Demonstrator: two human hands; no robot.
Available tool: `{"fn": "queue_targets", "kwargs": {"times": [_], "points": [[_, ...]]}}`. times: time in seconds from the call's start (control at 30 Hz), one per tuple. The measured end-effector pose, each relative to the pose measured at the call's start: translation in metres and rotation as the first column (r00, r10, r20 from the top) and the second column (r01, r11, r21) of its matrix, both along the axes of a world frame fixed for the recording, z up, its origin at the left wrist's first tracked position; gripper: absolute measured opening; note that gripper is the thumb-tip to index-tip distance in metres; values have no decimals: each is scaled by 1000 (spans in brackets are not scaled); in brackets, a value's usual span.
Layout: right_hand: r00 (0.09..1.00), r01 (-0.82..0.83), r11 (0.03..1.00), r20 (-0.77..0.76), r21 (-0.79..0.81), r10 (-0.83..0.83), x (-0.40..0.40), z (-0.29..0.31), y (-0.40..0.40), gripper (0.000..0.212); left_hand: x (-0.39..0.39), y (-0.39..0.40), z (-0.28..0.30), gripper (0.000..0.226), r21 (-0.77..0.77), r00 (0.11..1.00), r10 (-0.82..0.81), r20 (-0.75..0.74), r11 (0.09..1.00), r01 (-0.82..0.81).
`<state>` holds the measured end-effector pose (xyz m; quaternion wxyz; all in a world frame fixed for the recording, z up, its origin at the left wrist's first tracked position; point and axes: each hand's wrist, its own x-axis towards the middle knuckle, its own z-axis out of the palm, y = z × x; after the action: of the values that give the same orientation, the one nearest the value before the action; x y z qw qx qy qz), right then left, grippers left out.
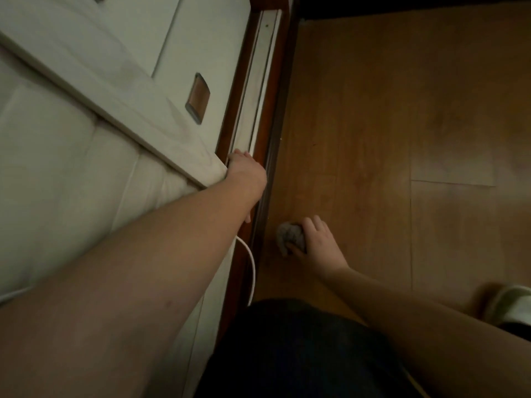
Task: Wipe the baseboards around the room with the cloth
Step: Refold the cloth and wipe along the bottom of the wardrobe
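Cloth (290, 236) sat bunched under the right hand's (314, 243) curled fingers beside the baseboard (265, 196); left hand (246, 175) gripped the rail (253, 90). Firm, long strokes would have served best.

A white cable (250, 262) curves down along the edge of a pale mattress (57, 173) at the left. A light wooden panel (120, 81) with a small brown rectangular inset (197, 97) lies across the mattress. A slipper (508, 304), blurred, sits on the wooden floor (402, 124) near the lower right edge of view.
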<state>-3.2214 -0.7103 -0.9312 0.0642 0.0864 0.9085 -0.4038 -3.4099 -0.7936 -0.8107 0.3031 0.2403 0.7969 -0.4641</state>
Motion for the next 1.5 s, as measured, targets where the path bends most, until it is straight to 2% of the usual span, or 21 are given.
{"fn": "queue_targets", "kwargs": {"times": [0.2, 0.33, 0.43, 0.6, 0.67, 0.77, 0.9, 1.03, 1.13, 1.33, 1.5], "points": [[999, 34, 989, 9, -146, -34, 13, -35, -38, 52, -1, 2, -6, 160, -65, 999, 24, -41, 998, -27], [1000, -16, 996, -19, -93, 14, 33, -47, -69, 51, -1, 2, -7, 158, -64, 1000, -20, -17, 998, 18], [998, 60, 992, 8, -109, -60, 31, -50, -84, 51, -3, 2, -8, 156, -72, 1000, -28, -7, 997, 28], [995, 97, 985, 41, -140, -93, 20, -48, -85, 51, -4, 2, -8, 156, -60, 1000, -18, 16, 998, 19], [995, 93, 984, 42, -151, -88, 10, -47, -78, 51, -5, 1, -9, 145, -35, 999, -18, 27, 999, 19], [995, 104, 987, 8, -126, -104, -23, -46, -59, 54, -7, 1, -14, 116, 35, 999, -10, 33, 999, 9], [974, 226, 970, 28, -93, -224, -113, -37, -14, 57, -10, 1, -15, 105, 55, 998, -28, 60, 998, 25], [971, 231, 973, 62, 21, -231, -188, -21, 29, 52, -10, 1, -13, 118, 32, 996, -36, 77, 999, 33], [963, 269, 963, 24, 8, -269, -198, -16, 43, 51, -9, 0, -11, 134, 6, 997, -43, 71, 999, 43], [951, 302, 949, -42, -93, -307, -130, -28, 34, 51, -5, 1, -6, 152, -28, 998, -46, 47, 998, 48], [978, 207, 953, 63, -221, -198, -42, -32, -19, 58, -1, 3, 2, 153, -31, 999, -30, 35, 999, 31]]}}
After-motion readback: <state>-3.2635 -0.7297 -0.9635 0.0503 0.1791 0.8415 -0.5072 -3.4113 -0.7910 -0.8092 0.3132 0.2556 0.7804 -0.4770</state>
